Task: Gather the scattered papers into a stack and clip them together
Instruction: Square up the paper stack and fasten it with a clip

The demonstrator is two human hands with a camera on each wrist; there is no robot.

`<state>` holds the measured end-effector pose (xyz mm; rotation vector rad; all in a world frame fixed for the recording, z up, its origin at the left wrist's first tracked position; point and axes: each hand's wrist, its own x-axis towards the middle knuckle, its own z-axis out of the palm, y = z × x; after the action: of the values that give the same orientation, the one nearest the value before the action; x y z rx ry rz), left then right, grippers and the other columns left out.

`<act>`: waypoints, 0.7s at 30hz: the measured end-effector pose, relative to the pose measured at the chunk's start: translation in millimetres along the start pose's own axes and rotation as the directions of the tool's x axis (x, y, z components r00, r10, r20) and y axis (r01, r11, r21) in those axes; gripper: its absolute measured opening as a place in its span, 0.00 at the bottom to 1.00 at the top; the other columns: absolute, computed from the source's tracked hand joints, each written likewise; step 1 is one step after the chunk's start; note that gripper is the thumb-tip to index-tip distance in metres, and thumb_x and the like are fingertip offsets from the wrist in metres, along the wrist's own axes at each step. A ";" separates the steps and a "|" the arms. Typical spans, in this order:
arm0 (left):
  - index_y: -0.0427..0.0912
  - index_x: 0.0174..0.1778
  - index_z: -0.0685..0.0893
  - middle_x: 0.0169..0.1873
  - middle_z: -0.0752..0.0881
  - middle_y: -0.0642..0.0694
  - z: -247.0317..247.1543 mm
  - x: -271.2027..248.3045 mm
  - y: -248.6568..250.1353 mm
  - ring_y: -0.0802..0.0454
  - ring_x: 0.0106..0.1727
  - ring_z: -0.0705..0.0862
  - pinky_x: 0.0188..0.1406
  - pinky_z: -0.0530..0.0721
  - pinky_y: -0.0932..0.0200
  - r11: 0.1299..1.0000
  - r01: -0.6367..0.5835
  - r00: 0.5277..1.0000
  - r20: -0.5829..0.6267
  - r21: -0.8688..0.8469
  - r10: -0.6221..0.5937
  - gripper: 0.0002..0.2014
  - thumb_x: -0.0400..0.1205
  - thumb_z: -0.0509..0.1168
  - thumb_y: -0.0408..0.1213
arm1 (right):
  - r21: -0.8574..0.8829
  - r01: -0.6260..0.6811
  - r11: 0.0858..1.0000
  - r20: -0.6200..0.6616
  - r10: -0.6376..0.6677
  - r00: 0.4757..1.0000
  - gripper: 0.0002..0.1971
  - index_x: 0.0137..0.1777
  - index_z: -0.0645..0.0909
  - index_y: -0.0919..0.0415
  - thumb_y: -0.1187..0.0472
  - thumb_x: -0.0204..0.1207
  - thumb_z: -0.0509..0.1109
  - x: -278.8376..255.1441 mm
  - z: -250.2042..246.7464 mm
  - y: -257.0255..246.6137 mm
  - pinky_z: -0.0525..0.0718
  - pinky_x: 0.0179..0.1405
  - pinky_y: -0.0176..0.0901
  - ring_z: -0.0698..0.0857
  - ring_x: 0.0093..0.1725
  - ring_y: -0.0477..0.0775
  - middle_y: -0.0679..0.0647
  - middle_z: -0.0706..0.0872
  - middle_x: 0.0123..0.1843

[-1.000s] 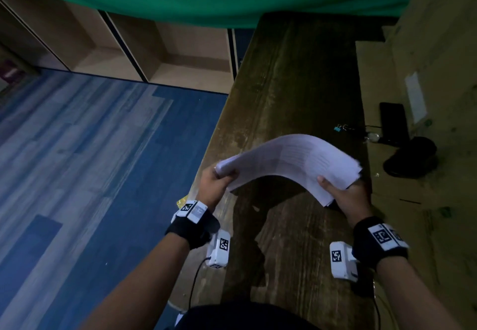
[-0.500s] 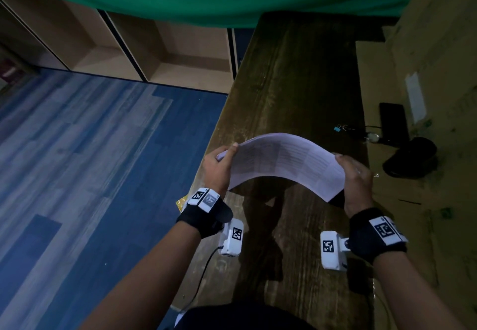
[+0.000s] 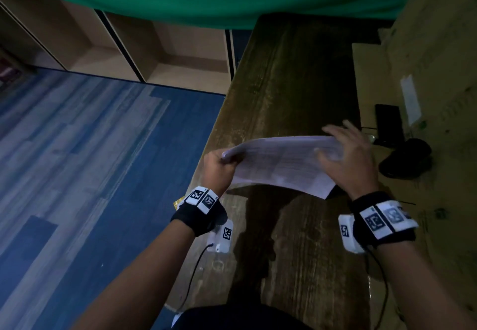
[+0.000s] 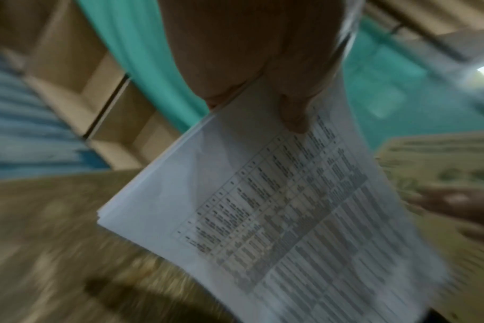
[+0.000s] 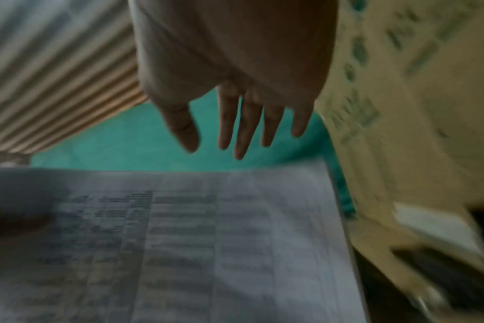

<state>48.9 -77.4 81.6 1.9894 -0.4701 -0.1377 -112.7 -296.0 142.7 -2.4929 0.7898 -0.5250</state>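
A stack of white printed papers [image 3: 278, 164] hangs in the air above the dark wooden table [image 3: 296, 71], sagging a little. My left hand [image 3: 227, 158] grips its left corner, thumb on top. The left wrist view shows that thumb [image 4: 293, 109] pressed on the printed table of the top sheet [image 4: 263, 207]. My right hand [image 3: 333, 144] is over the stack's right end with fingers straight and spread. In the right wrist view the right hand [image 5: 210, 144] hovers above the papers [image 5: 207, 240] and holds nothing.
The table's left edge drops to a blue floor [image 3: 90, 162]. Cardboard boxes [image 3: 438, 46] stand along the right. A flat black device [image 3: 388, 123] and a black rounded object [image 3: 405, 158] lie on the cardboard just right of my right hand.
My right hand let go of the stack's right end and lifted above it with fingers spread. My left hand keeps its grip, and the stack has flattened.
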 end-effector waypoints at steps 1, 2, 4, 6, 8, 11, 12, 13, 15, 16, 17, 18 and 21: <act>0.34 0.37 0.92 0.25 0.86 0.42 -0.3 0.0 12.4 0.66 0.27 0.79 0.26 0.79 0.53 0.997 -0.065 0.997 0.044 0.032 0.063 0.05 0.77 0.73 0.30 | -0.050 0.053 0.997 0.115 -0.047 0.992 0.30 0.74 0.74 0.49 0.48 0.71 0.74 4.2 -5.7 -11.3 0.62 0.80 0.62 0.66 0.80 0.57 0.55 0.74 0.78; 0.37 0.40 0.94 0.23 0.84 0.46 -7.0 -1.5 23.1 0.68 0.26 0.77 0.26 0.76 0.58 0.984 -0.167 0.982 0.105 0.070 0.159 0.04 0.77 0.73 0.28 | -0.076 0.094 0.993 0.233 -0.074 0.970 0.35 0.78 0.69 0.46 0.46 0.71 0.75 7.4 -10.6 -24.8 0.59 0.82 0.59 0.64 0.82 0.57 0.54 0.70 0.81; 0.41 0.47 0.95 0.25 0.86 0.53 4.7 0.9 46.3 0.65 0.26 0.79 0.29 0.74 0.68 0.930 -0.324 0.939 0.183 0.176 0.292 0.08 0.77 0.73 0.27 | -0.097 0.155 0.983 0.405 -0.104 0.908 0.34 0.78 0.69 0.44 0.52 0.72 0.74 12.3 -16.9 -49.2 0.67 0.77 0.56 0.72 0.77 0.58 0.55 0.75 0.77; 0.33 0.49 0.92 0.29 0.85 0.55 10.9 0.5 80.2 0.63 0.32 0.82 0.37 0.74 0.72 0.858 -0.224 0.975 0.107 0.461 0.197 0.09 0.79 0.74 0.36 | -0.108 0.218 0.970 0.425 -0.153 0.892 0.20 0.65 0.83 0.49 0.62 0.73 0.70 13.7 -19.0 -64.1 0.83 0.62 0.55 0.86 0.59 0.58 0.56 0.89 0.57; 0.38 0.51 0.91 0.35 0.86 0.59 -2.7 4.4 90.6 0.65 0.39 0.84 0.42 0.79 0.67 0.846 -0.144 0.979 -0.048 0.513 0.196 0.12 0.80 0.73 0.44 | -0.001 0.199 0.980 0.337 -0.187 0.923 0.08 0.37 0.84 0.52 0.65 0.74 0.69 12.4 -22.5 -65.2 0.84 0.42 0.51 0.85 0.37 0.51 0.49 0.84 0.33; 0.55 0.65 0.84 0.59 0.89 0.57 -47.7 9.6 92.4 0.63 0.60 0.87 0.60 0.82 0.64 0.928 -0.371 0.928 -0.006 0.019 0.371 0.24 0.73 0.80 0.46 | 0.273 0.104 0.956 0.200 -0.162 0.966 0.21 0.23 0.74 0.45 0.59 0.74 0.75 9.5 -32.4 -51.5 0.73 0.27 0.40 0.77 0.24 0.39 0.44 0.77 0.21; 0.56 0.71 0.78 0.68 0.85 0.55 -64.6 12.4 85.2 0.61 0.69 0.82 0.69 0.79 0.61 0.953 -0.293 0.956 -0.040 -0.080 0.290 0.34 0.69 0.82 0.49 | 0.389 0.070 0.919 0.175 -0.148 0.973 0.19 0.24 0.76 0.45 0.60 0.73 0.77 7.3 -38.1 -48.3 0.75 0.27 0.36 0.80 0.24 0.38 0.45 0.81 0.22; 0.55 0.76 0.73 0.75 0.79 0.52 -63.3 19.2 76.6 0.58 0.75 0.78 0.74 0.77 0.56 0.969 -0.178 0.984 -0.023 -0.171 0.177 0.43 0.65 0.83 0.51 | 0.512 0.029 0.859 0.170 -0.135 0.976 0.15 0.28 0.80 0.45 0.62 0.72 0.78 4.1 -43.3 -46.8 0.79 0.29 0.32 0.84 0.28 0.36 0.43 0.86 0.26; 0.47 0.78 0.72 0.75 0.79 0.48 -64.4 19.2 67.4 0.53 0.74 0.79 0.71 0.80 0.50 0.922 0.034 0.983 0.180 -0.386 0.039 0.51 0.59 0.84 0.58 | 0.690 -0.081 0.719 0.224 -0.106 0.969 0.11 0.37 0.85 0.46 0.66 0.72 0.77 -1.7 -45.9 -47.3 0.85 0.35 0.28 0.89 0.38 0.34 0.36 0.91 0.36; 0.42 0.74 0.76 0.68 0.85 0.48 -61.9 15.6 67.4 0.53 0.68 0.84 0.65 0.83 0.52 0.876 0.116 0.958 0.285 -0.468 0.025 0.50 0.58 0.84 0.60 | 0.725 -0.119 0.679 0.253 -0.102 0.962 0.11 0.39 0.86 0.47 0.66 0.73 0.76 -4.8 -43.1 -48.4 0.86 0.37 0.28 0.90 0.41 0.35 0.36 0.91 0.38; 0.38 0.69 0.79 0.60 0.90 0.49 -60.1 11.6 68.1 0.54 0.62 0.87 0.59 0.85 0.55 0.829 0.158 0.947 0.320 -0.536 0.026 0.48 0.58 0.84 0.60 | 0.743 -0.140 0.654 0.262 -0.092 0.961 0.11 0.40 0.85 0.47 0.67 0.73 0.75 -8.1 -38.2 -49.4 0.86 0.37 0.28 0.90 0.42 0.35 0.37 0.91 0.39; 0.36 0.66 0.81 0.55 0.92 0.49 -59.0 7.6 71.8 0.53 0.59 0.89 0.57 0.86 0.56 0.801 0.167 0.949 0.314 -0.575 0.028 0.43 0.59 0.85 0.57 | 0.760 -0.152 0.632 0.248 -0.066 0.966 0.12 0.41 0.84 0.47 0.68 0.73 0.75 -10.7 -33.9 -51.9 0.86 0.37 0.27 0.89 0.41 0.34 0.38 0.91 0.38; 0.44 0.55 0.88 0.46 0.93 0.51 -50.1 2.0 88.6 0.53 0.51 0.91 0.49 0.88 0.57 0.806 0.073 0.990 0.138 -0.587 0.010 0.15 0.73 0.79 0.37 | 0.777 -0.149 0.612 0.166 0.029 0.986 0.17 0.44 0.80 0.44 0.69 0.71 0.76 -15.9 -20.2 -51.2 0.86 0.42 0.27 0.86 0.44 0.27 0.41 0.86 0.44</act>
<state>42.2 -70.1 182.9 1.3711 -0.4153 -0.3947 -112.4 -255.6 183.3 -1.6192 0.4631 -0.5101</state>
